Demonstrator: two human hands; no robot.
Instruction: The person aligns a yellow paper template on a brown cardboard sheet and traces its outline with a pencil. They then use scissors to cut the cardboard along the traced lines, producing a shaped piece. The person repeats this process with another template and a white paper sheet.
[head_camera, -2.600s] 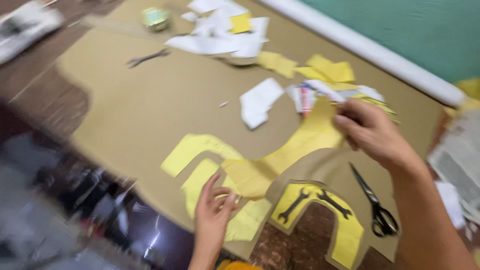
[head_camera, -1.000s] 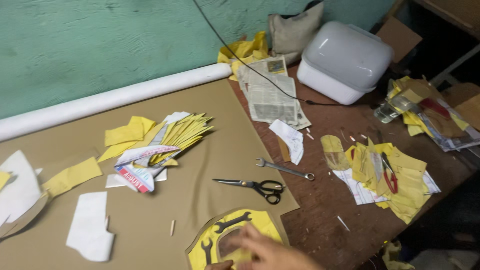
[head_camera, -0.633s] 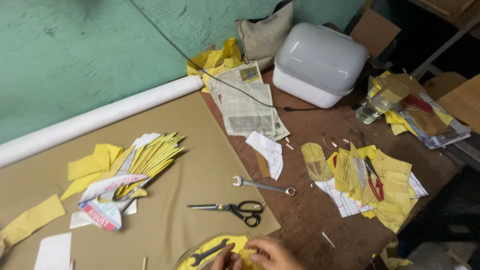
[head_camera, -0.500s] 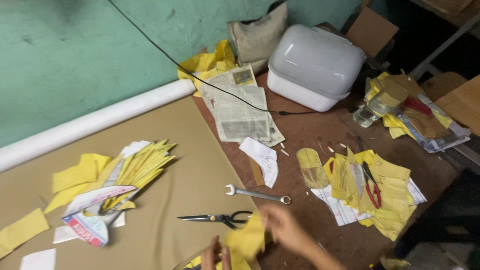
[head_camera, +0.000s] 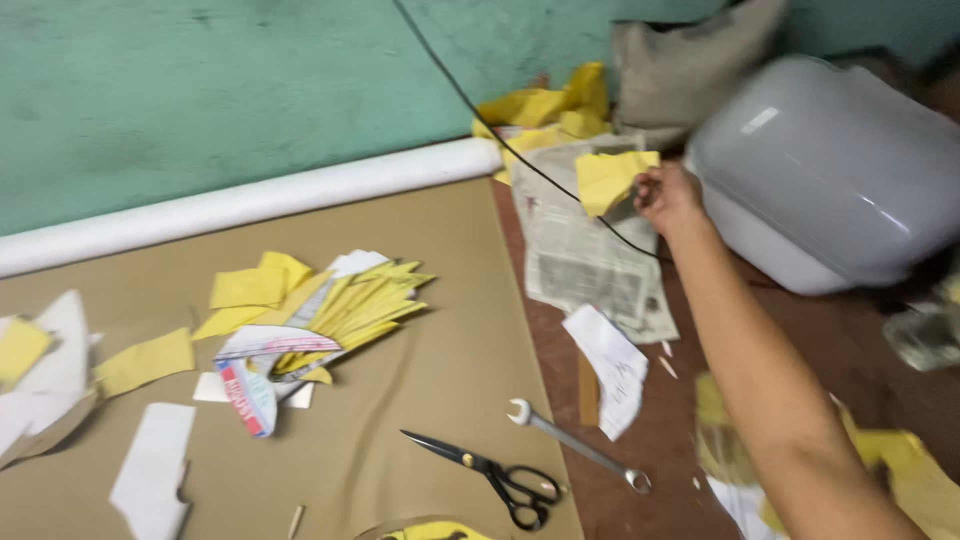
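Note:
My right hand is stretched far out over the folded newspaper and grips a yellow paper scrap at its right edge. The scrap hangs in the air just in front of a heap of yellow scraps against the green wall. My forearm runs from the bottom right up to that hand. My left hand is out of view. Black-handled scissors and a steel wrench lie near the front edge of the brown paper sheet.
A grey plastic tub lies upside down at the right, a grey sack behind it. A black cable crosses the wall. A white roll edges the sheet. Yellow strips and white scraps lie left; more yellow paper lies right.
My right hand has lifted a yellow scrap from the sheet's front edge and carried it up and away to the far heap by the wall. The view has swung left and closer.

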